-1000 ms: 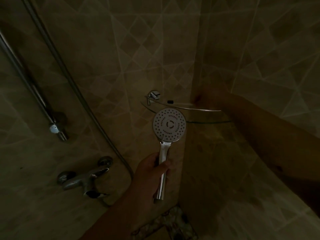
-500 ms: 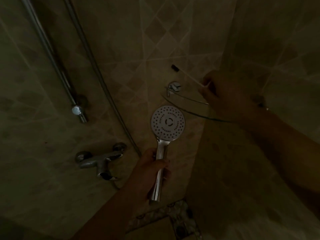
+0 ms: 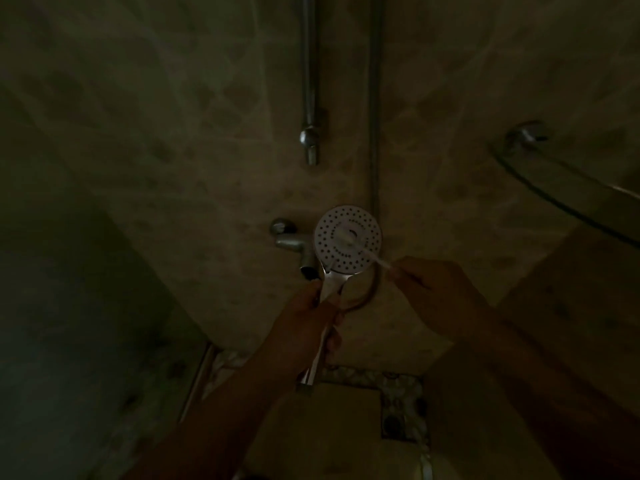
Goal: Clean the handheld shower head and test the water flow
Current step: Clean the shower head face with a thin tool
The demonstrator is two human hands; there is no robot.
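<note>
Dim shower corner, seen from the head camera. One mixer tap [image 3: 294, 245] on the tiled wall, partly behind the shower head [image 3: 348, 240]. Left hand [image 3: 304, 327] is closed around the chrome handle, perforated face toward the viewer. One slide rail [image 3: 309, 81] and one hose [image 3: 374, 98] run vertically above. Right hand [image 3: 440, 292] pinches a thin white brush [image 3: 363, 251], tip on the face centre. One glass corner shelf [image 3: 554, 188] at right; contents indiscernible.

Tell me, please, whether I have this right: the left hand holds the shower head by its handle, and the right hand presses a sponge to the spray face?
Not quite. The head view shows the right hand holding a thin brush-like stick, not a sponge, its tip on the shower head face. The left hand does hold the handle.
</note>
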